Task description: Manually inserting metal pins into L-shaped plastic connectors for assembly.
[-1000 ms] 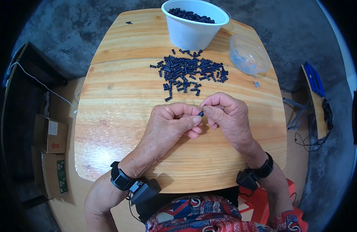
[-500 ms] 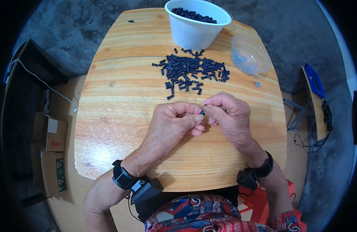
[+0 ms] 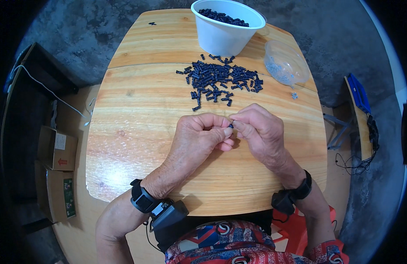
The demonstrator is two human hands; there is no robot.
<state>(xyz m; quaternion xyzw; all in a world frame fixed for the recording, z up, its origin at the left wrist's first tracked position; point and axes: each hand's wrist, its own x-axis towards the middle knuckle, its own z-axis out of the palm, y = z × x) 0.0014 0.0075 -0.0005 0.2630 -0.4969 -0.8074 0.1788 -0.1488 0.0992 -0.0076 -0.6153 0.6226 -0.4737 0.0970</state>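
Note:
My left hand (image 3: 199,136) is closed over the middle of the wooden table (image 3: 137,145), pinching a small black plastic piece (image 3: 231,126) between thumb and forefinger. Against that piece, my right hand (image 3: 261,128) has its thumb and forefinger pressed together. Whatever sits between the right fingertips is too small to make out. Beyond both hands lies a loose pile of short black pieces (image 3: 212,75), shaped like little plugs with a wider head.
A white tub (image 3: 223,39) full of like black pieces stands at the far edge. Right of it, a clear plastic bowl (image 3: 298,57) holds small silvery bits, with a little silvery cluster (image 3: 294,95) beside it. Cardboard boxes (image 3: 58,149) stand on the floor at left.
My right fingertips have shifted slightly over the black piece, the thumb now more bent. My left hand keeps its pinch. The whole view has moved a little.

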